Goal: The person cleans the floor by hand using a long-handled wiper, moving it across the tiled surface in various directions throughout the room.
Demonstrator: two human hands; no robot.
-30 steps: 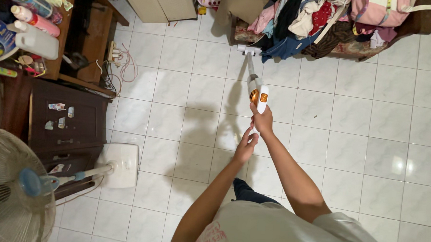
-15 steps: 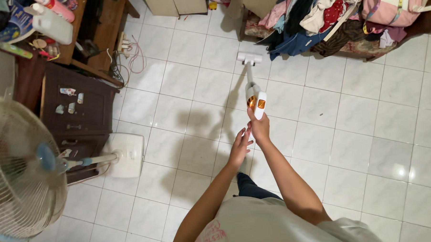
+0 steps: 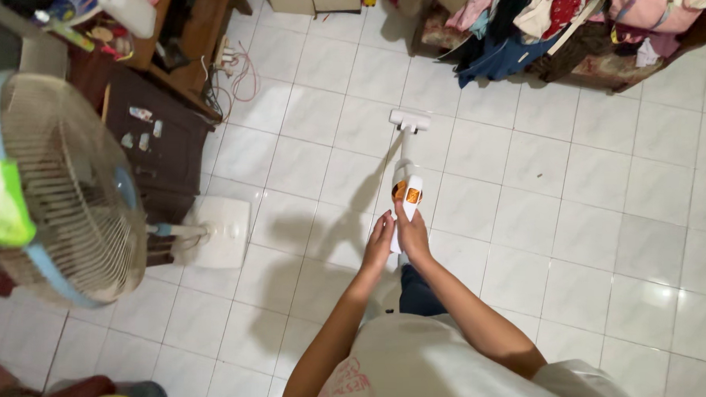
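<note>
A white stick vacuum point(image 3: 407, 185) with an orange panel stands tilted on the tiled floor, its flat head point(image 3: 410, 120) resting on a tile ahead of me. My right hand point(image 3: 412, 235) is closed around the vacuum's handle. My left hand point(image 3: 380, 242) lies flat against the handle's left side, fingers straight and together, touching it without gripping. Both forearms stretch out from my light shirt at the bottom of the view.
A standing fan point(image 3: 64, 188) with a white square base point(image 3: 220, 233) stands at the left. Behind it is a dark wooden cabinet point(image 3: 151, 160), with cables point(image 3: 236, 69) on the floor. A sofa piled with clothes point(image 3: 562, 34) runs along the top right. White tiles cover the floor.
The vacuum head has been pulled back from the sofa toward me. My view has shifted, bringing the fan closer. My left hand has moved up against the handle.
</note>
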